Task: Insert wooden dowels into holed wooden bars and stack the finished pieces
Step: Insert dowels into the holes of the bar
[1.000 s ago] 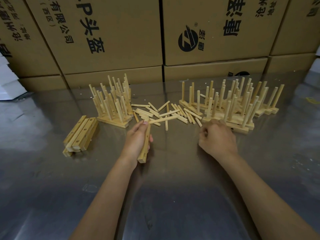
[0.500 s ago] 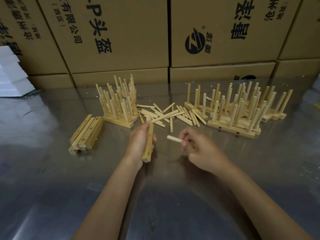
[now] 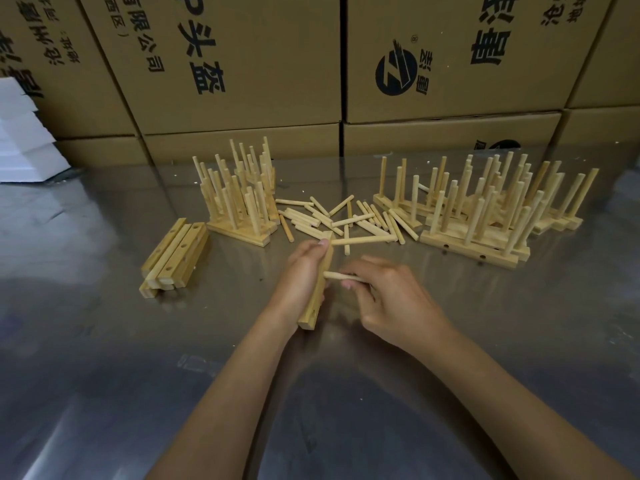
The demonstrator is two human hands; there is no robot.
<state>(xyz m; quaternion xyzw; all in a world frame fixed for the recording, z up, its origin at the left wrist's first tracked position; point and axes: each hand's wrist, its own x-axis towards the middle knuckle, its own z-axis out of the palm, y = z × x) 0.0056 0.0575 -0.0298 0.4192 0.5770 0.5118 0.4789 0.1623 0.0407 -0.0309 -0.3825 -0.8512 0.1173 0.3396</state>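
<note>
One dowel (image 3: pixel 341 277) is pinched in the right hand (image 3: pixel 391 299), its tip touching the bar (image 3: pixel 317 292) gripped by the left hand (image 3: pixel 303 275), centre-table; next, seat it in a hole.

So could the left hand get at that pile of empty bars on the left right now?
Probably not yet. The left hand grips a bar that the right hand is feeding a dowel into. The table between it and the empty bars looks free, though.
</note>
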